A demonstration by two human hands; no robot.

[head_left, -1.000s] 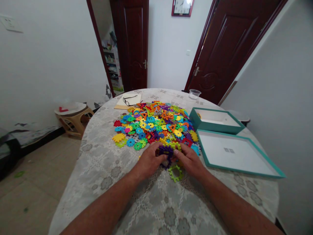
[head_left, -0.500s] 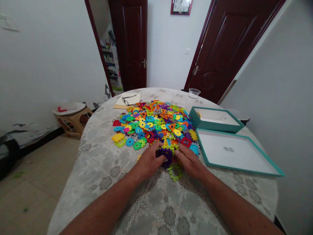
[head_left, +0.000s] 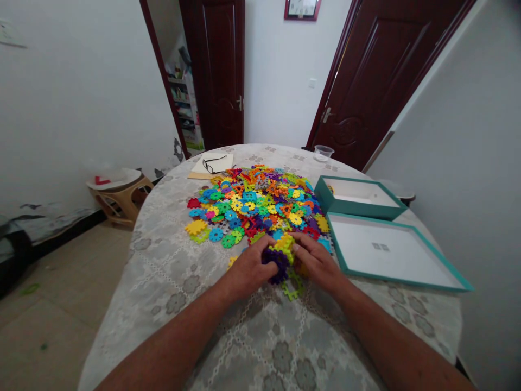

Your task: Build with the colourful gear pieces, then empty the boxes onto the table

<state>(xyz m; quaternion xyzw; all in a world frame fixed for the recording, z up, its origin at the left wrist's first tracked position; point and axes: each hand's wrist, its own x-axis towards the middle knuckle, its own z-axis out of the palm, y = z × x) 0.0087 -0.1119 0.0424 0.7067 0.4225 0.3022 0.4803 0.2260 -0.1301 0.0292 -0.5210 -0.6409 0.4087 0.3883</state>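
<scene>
Purple toothed building pieces (head_left: 278,267) joined to yellow-green ones (head_left: 285,245) form a small block shape between my two hands. My left hand (head_left: 254,263) is closed on its purple side, thumb in front and fingers behind. From the other side, my right hand (head_left: 315,258) grips the yellow-green part. Under the block, on the cloth, lies a lime-green square frame piece (head_left: 293,286). Just beyond my fingers spreads a heap of colourful plastic pieces (head_left: 248,206), discs and squares mixed. The block's far side is hidden.
To the right sit a teal box (head_left: 358,196) and its shallow lid (head_left: 401,252), white inside. Eyeglasses (head_left: 209,164) rest on a pad (head_left: 199,170) at the back left. A clear plastic bowl (head_left: 323,153) stands near the far edge of the cloth-covered table (head_left: 163,304).
The block has tilted between my hands, so more of its yellow-green top and purple front face shows. Both hands keep hold of it and have shifted only slightly.
</scene>
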